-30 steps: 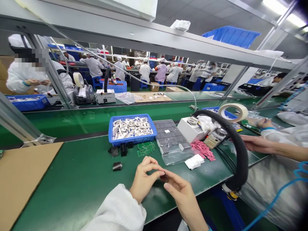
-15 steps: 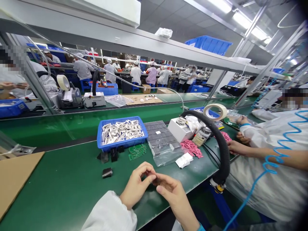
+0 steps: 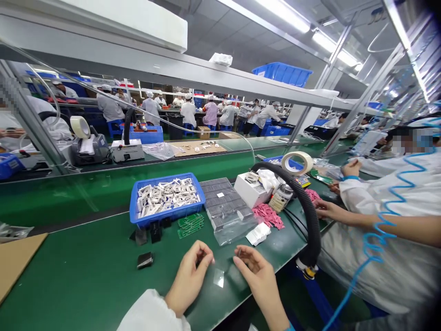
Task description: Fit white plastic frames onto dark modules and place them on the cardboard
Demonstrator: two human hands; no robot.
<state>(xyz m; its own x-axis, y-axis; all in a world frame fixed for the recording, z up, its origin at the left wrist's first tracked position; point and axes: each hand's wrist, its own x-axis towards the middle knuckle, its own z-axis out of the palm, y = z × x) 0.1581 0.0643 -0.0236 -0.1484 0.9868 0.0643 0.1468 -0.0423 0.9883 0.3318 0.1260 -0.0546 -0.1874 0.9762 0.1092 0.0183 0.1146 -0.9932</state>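
My left hand (image 3: 190,276) hovers over the green table (image 3: 86,276) near its front edge, fingers curled in with the thumb against them. My right hand (image 3: 257,271) is a short way to its right, thumb and forefinger pinched on something tiny I cannot make out. A small clear square of film (image 3: 218,277) lies on the table between the two hands. A small black part (image 3: 144,260) rests to the left of my left hand. Green circuit boards (image 3: 190,224) and more black parts (image 3: 155,232) lie just beyond.
A blue tray (image 3: 165,215) of white parts, a bagged black tray (image 3: 223,204), a white box (image 3: 248,193), pink pieces (image 3: 268,215) and white slips (image 3: 258,233) sit behind. A black hose (image 3: 308,216) arches at right beside a co-worker's hand (image 3: 327,210). Cardboard (image 3: 15,257) lies at left.
My hands, pinched together before, have drawn apart, and the clear film now lies between them. The view has swung to the right.
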